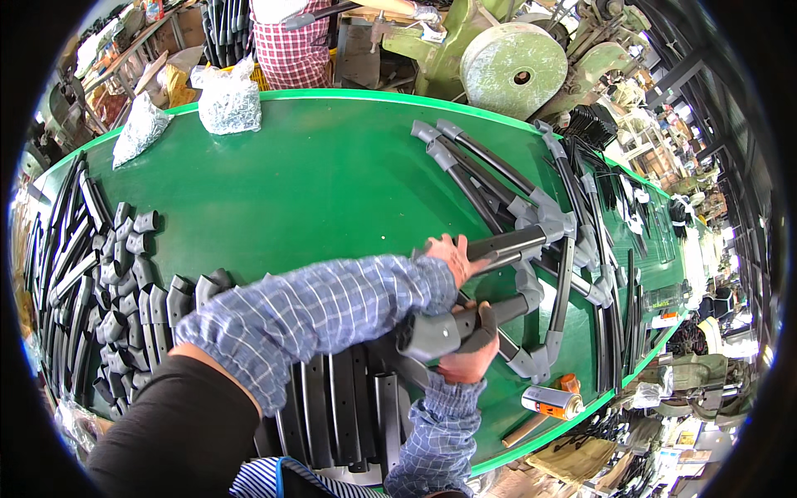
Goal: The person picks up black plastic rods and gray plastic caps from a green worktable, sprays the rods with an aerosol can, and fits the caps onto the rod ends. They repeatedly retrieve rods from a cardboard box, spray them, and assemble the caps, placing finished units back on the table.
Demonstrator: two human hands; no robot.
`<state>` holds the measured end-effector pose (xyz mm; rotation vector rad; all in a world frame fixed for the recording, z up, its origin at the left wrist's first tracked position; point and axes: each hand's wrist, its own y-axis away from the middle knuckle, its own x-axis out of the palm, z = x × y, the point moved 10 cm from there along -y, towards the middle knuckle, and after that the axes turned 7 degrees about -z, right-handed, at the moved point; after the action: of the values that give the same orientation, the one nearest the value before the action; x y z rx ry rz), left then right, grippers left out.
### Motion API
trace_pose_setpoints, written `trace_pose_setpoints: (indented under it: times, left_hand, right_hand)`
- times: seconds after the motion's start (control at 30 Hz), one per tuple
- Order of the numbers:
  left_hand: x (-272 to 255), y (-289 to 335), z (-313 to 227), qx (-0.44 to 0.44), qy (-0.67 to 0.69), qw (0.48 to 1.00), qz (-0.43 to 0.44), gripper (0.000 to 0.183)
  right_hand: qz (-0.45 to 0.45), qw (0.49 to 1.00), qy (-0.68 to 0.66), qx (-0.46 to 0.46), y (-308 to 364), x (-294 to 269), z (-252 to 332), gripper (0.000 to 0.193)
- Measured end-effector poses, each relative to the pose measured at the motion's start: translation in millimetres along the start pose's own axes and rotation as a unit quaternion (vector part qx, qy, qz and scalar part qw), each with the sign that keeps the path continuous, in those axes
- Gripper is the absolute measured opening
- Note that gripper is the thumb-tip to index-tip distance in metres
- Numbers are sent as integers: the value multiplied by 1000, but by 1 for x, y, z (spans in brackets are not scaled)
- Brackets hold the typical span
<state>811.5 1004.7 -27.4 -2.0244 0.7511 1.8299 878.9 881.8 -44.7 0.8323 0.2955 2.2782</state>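
My left hand (452, 259) reaches across and is closed round the near end of a black tube (508, 242). That tube runs into a grey plastic joint (558, 224). Just below, my right hand (475, 353) grips a dark grey tube (510, 309) whose near end carries a wide grey elbow fitting (433, 335). Its far end meets another grey joint (528, 286). Beyond both hands, a frame of black tubes and grey joints (564, 299) lies on the green table (315, 183). Checked sleeves cover both forearms.
Loose elbow fittings (124, 290) and black tubes (62, 266) are heaped at the left. More tubes (336, 407) lie before me. A spray can (552, 402) and a hammer (531, 423) rest near the right edge. Two plastic bags (230, 104) stand at the back; a person (290, 54) is beyond.
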Motion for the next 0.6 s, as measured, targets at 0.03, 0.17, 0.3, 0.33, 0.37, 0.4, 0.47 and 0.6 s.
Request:
trace_pose_setpoints:
  times: [0.03, 0.17, 0.3, 0.33, 0.37, 0.4, 0.47, 0.6]
  left_hand:
    - [-8, 0, 11, 11, -16, 1000, -13, 99]
    - [-19, 6, 87, 22, -46, 998, 25, 122]
    - [-4, 38, 151, -23, -32, 996, 75, 120]
    - [0, 49, 163, -32, -18, 996, 87, 118]
    - [-1, 59, 177, -50, -29, 996, 74, 117]
    - [-1, 68, 191, -68, -40, 995, 65, 115]
    - [4, 83, 226, -125, -37, 986, 100, 114]
    - [4, 121, 287, -198, -24, 978, 59, 120]
  right_hand:
    - [23, 1000, -7, 8, 1, 13, -4, 10]
    - [32, 998, -44, 19, 10, 53, -33, 11]
    - [42, 997, -48, 43, 23, 88, -74, 17]
    - [63, 994, -80, 27, 26, 101, -78, 18]
    - [58, 996, -71, 15, 26, 107, -84, 18]
    - [53, 996, -70, 9, 25, 116, -92, 18]
    - [88, 994, -56, 20, 27, 138, -111, 18]
    - [90, 992, -60, 65, 25, 175, -168, 40]
